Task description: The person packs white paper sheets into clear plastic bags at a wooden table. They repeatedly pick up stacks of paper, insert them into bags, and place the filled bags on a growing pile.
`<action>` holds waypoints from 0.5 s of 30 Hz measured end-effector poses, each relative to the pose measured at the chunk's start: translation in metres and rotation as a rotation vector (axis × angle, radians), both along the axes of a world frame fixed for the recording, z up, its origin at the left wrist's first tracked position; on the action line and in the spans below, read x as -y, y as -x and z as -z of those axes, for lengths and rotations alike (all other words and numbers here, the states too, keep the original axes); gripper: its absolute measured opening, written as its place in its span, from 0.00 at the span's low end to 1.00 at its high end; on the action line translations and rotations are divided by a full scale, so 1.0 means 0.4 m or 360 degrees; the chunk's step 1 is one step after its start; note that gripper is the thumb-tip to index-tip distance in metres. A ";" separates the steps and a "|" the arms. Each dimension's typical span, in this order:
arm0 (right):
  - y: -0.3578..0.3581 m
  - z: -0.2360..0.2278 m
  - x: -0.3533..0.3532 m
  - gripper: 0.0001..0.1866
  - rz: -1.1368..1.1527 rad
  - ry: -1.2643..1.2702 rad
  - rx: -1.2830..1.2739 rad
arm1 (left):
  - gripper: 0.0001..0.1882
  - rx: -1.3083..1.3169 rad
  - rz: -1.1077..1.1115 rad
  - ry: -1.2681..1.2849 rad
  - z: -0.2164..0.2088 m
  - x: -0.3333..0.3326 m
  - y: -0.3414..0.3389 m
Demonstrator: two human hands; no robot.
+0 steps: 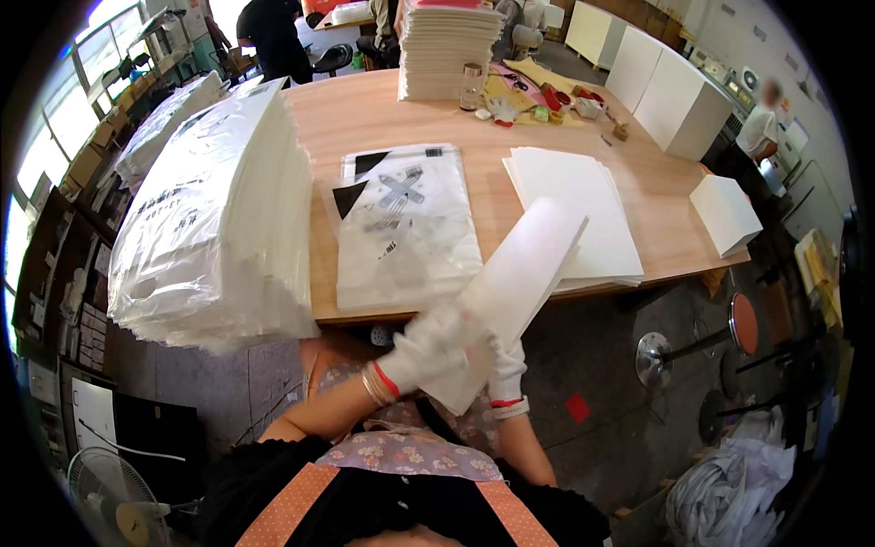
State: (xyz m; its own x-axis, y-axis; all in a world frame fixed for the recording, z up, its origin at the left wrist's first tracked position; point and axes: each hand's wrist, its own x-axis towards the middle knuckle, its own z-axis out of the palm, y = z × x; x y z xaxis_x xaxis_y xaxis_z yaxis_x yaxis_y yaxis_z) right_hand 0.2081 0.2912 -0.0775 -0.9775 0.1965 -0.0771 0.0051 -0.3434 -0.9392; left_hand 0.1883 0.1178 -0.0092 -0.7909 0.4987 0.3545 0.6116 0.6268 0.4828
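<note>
Head view; clock set about the two hands, 12 pointing away from the wearer.

White panel (524, 273): long, apparently folded or layered, held slantwise across the near edge of the table (355, 105). Far end toward 1 o'clock, overlapping the stack of white sheets (592, 205) in view; contact between them cannot be judged. Near end toward 6, over the lap.

Left hand (433, 351): gloved, on the panel's near left part. Fingers too blurred; unable to make out whether pinching or laid flat.
Right hand (507, 369): gloved, at the near right edge; seems closed on the panel, fingertips partly hidden.

Surroundings: flat plastic-wrapped packet (410, 264) at 11, large stack of plastic-wrapped goods (205, 210) at 10, tall white stack (442, 55) near 12, tape rolls (554, 98) between 12 and 1, white folded piece (726, 214) at 2.

Step in hand (judgement): two-handed handling of one panel, off the tabletop. Next move, whatever its direction, would call for the right hand's hold to stay firm while the left finds the edge, without creasing the panel.
</note>
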 end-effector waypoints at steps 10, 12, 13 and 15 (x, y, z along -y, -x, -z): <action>-0.082 -0.278 -0.152 0.13 0.0153 -0.1202 -0.0386 | 0.24 0.1116 0.0019 -0.1443 -0.222 0.200 0.313; -0.085 -0.279 -0.175 0.12 0.0058 -0.1585 -0.0564 | 0.23 0.1248 0.0099 -0.1644 -0.220 0.212 0.346; -0.073 -0.271 -0.187 0.12 -0.0046 -0.1838 -0.0684 | 0.22 0.1334 0.0101 -0.1625 -0.237 0.226 0.371; -0.048 -0.252 -0.173 0.15 -0.0081 -0.2386 -0.0900 | 0.22 0.1327 0.0124 -0.1530 -0.246 0.237 0.362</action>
